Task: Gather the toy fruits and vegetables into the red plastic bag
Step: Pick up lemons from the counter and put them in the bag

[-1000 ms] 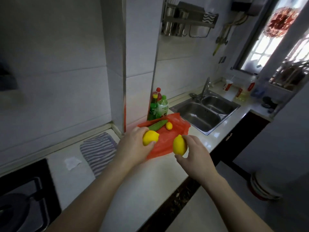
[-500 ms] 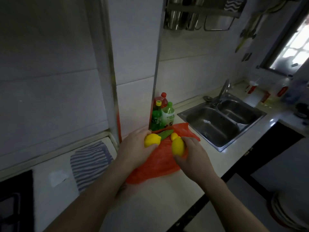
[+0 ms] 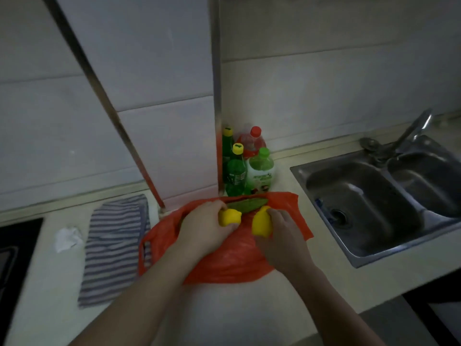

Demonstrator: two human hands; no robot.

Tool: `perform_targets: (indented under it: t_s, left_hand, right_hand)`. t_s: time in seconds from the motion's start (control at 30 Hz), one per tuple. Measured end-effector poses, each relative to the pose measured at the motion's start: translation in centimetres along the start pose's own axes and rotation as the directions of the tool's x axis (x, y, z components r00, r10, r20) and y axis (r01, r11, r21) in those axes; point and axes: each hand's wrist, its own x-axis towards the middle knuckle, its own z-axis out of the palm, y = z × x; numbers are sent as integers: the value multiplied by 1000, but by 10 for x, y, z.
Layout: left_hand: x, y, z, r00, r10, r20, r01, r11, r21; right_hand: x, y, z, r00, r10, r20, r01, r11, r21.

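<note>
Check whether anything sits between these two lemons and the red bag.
Nothing visible does. The left hand holds the left lemon and the right hand the right lemon, both directly over the red bag. A green cucumber lies on the bag behind them. I can't tell whether the bag's mouth is open.

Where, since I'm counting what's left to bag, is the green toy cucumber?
Head view, centre: the green toy cucumber lies at the far edge of the red plastic bag, between the bottles and the two held lemons.
</note>
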Motion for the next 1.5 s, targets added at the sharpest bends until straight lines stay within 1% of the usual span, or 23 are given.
perform_targets:
  t_s: [0.1,0.23,0.33,0.43,0.5,0.83,0.97,1.07,1.2,1.33,1.5]
  left_hand:
    - [10,-1,19,996,-80,32,80,997,-5]
    - [20,-7,37,991,-136,8,137,990,-22]
    - [23,-17,50,984,-179,16,180,983,-24]
    - [28,-29,66,976,-211,61,213,977,-21]
    - [33,-34,75,974,-216,73,220,974,-50]
    - [53,-44,105,977,-199,77,203,977,-57]
    - [58,-43,112,981,-182,65,184,983,-20]
    - [60,-43,118,984,-173,52,174,985,-7]
    - [60,-45,123,983,-165,78,166,986,-4]
    - [58,-48,126,986,-136,97,139,990,-18]
    - [60,-47,127,986,-133,99,136,990,-27]
  right_hand:
    - [14,18,15,997,-8,75,7,1000,11]
    - [28,35,34,988,12,153,-16,1000,20]
    - [39,43,48,984,14,180,-15,1000,2]
    - [48,49,62,981,13,193,-13,1000,1]
    - [53,53,73,980,10,198,-11,1000,1]
    - [66,64,99,981,27,192,-16,998,-59]
    - [74,65,102,984,6,180,11,996,-90]
    - [78,65,104,981,14,191,10,992,-123]
    - [80,68,110,976,18,218,19,986,-167]
    - [82,71,113,976,16,216,22,984,-175]
    - [83,72,114,980,4,201,32,984,-173]
